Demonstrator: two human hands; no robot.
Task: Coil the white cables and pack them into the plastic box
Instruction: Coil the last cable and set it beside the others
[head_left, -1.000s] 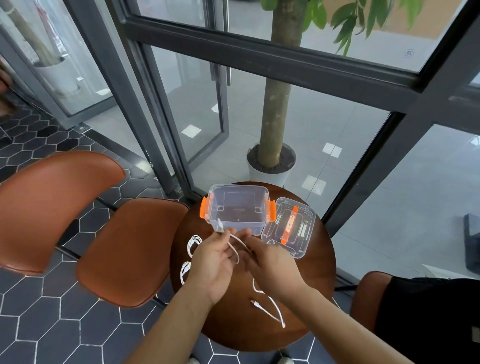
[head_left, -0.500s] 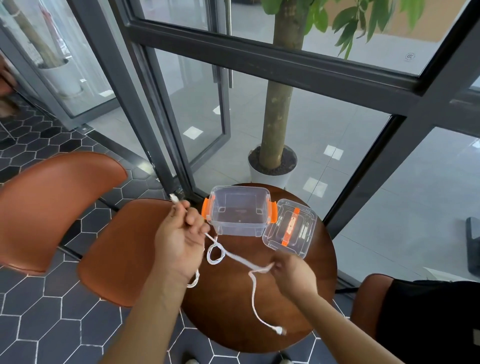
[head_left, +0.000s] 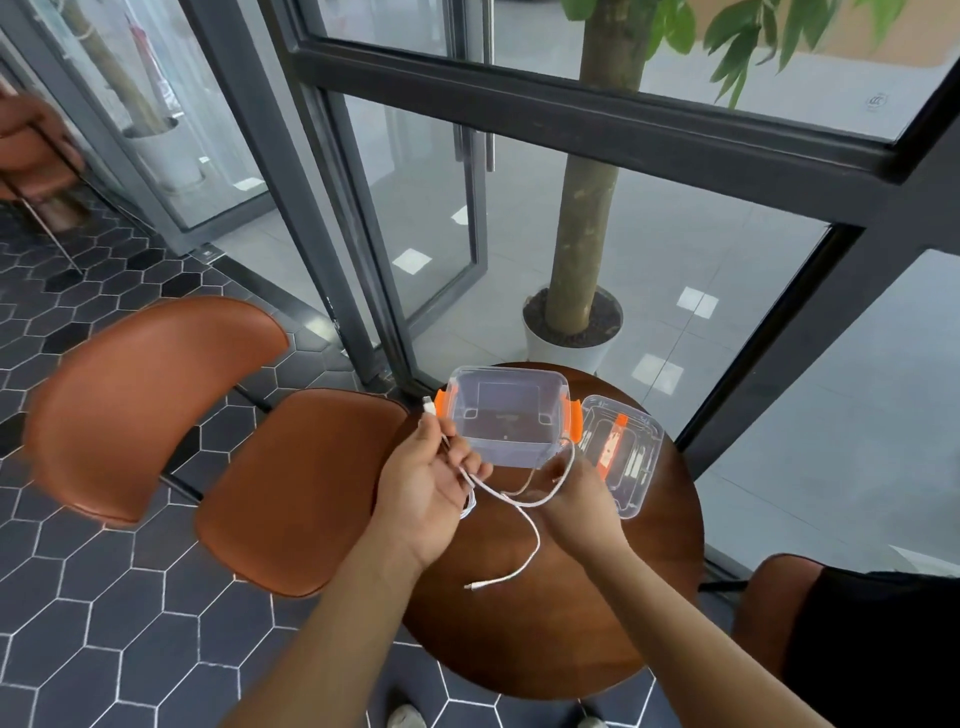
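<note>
A white cable (head_left: 530, 540) runs between both hands above the round wooden table (head_left: 561, 639). My left hand (head_left: 431, 483) grips it near one plug, which sticks up beside the box's left orange latch. My right hand (head_left: 582, 493) pinches the cable further along, where it forms a loop in front of the box. The free end with a small plug hangs down to the tabletop. The clear plastic box (head_left: 506, 415) stands open and looks empty at the table's far edge. More white cable shows under my left hand, mostly hidden.
The box's clear lid (head_left: 621, 452) with an orange handle lies to the right of the box. Two brown chairs (head_left: 291, 488) stand left of the table, another at the right. A potted tree (head_left: 576, 322) and glass walls are behind.
My hands have come closer together: the left moved right toward the box and the right moved up toward it, forming a loop. The cable's free end has slid left across the table.
</note>
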